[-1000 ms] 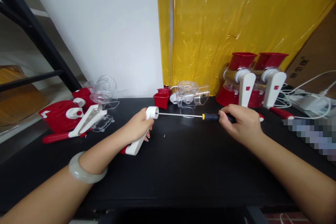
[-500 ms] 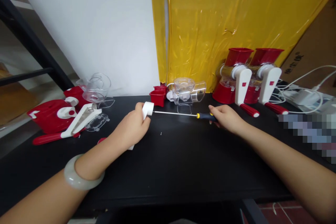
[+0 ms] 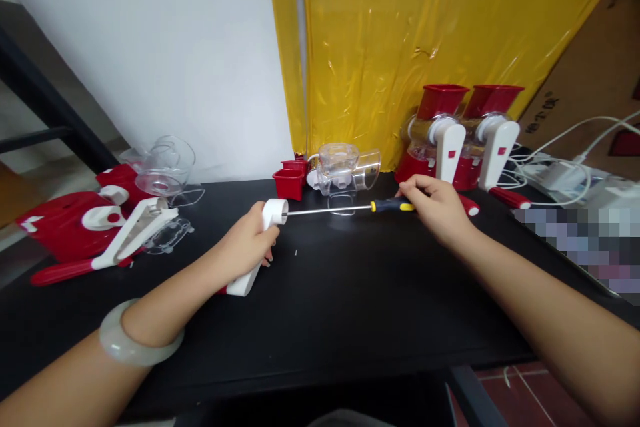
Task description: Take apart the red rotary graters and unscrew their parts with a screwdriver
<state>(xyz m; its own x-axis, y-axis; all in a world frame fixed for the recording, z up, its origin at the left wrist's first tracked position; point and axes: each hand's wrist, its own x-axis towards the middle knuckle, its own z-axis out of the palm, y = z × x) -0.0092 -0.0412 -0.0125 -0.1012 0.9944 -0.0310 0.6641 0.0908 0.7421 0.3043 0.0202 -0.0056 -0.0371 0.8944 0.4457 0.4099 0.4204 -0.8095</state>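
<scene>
My left hand (image 3: 253, 237) is closed round a white crank handle (image 3: 244, 282), whose round hollow end faces right. My right hand (image 3: 434, 203) grips the dark and yellow handle of a screwdriver (image 3: 333, 210). The long metal shaft lies level, and its tip reaches into the round end of the crank handle; the tip itself is hidden. A tiny screw-like piece (image 3: 295, 252) lies on the black table (image 3: 360, 307) below the shaft. Part of the red grip of the crank handle shows under my left wrist.
Red grater bases (image 3: 70, 227) with another white crank (image 3: 130, 233) and clear plastic parts (image 3: 167, 167) lie at the left. Small red boxes (image 3: 289, 185) and a clear grater body (image 3: 340, 163) stand at the back. Two assembled graters (image 3: 445, 140) and white cables (image 3: 585, 167) are at right.
The crank handle has tilted so more of its white arm shows below my left hand. My right hand has shifted its hold to the end of the screwdriver handle. The view has shifted slightly right.
</scene>
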